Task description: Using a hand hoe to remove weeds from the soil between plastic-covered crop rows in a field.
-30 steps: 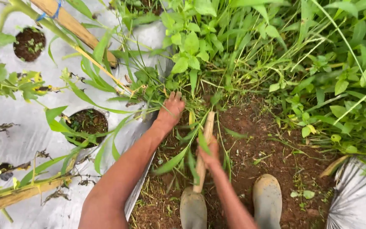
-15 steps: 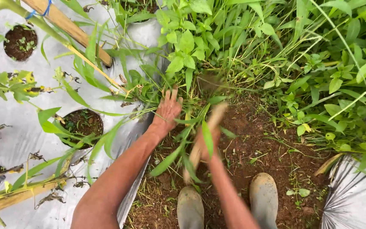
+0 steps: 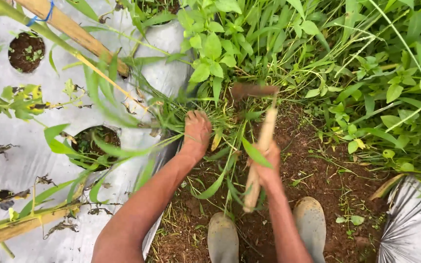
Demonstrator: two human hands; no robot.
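So the hoe (image 3: 260, 146) is the main thing here: a short hand tool with a pale wooden handle, its dark rusty blade up at the top, blurred, right at the edge where bare brown soil (image 3: 317, 165) meets the thick weeds (image 3: 278, 53). The handle runs roughly upright down the middle of the view, tilted a bit, and the right hand (image 3: 267, 168) is wrapped tight around its lower half, with the butt end sticking out below the fist. The left hand (image 3: 197, 131) is just to the left of it, apart from the tool, fingers curled down into a clump of grass (image 3: 220, 114) at soil level; looks like it's gripping the blades, though I can't see the fingertips properly. A few long grass leaves cross in front of the handle. Below the hands, two muddy grey rubber boots (image 3: 222, 238) stand on the soil, one on each side of the right forearm. Off to the left there's silver plastic mulch (image 3: 30, 156) with round planting holes, some young plants poking out, and a couple of bamboo stakes (image 3: 69, 29) lying across it. Another bit of silver sheet shows in the bottom right corner.
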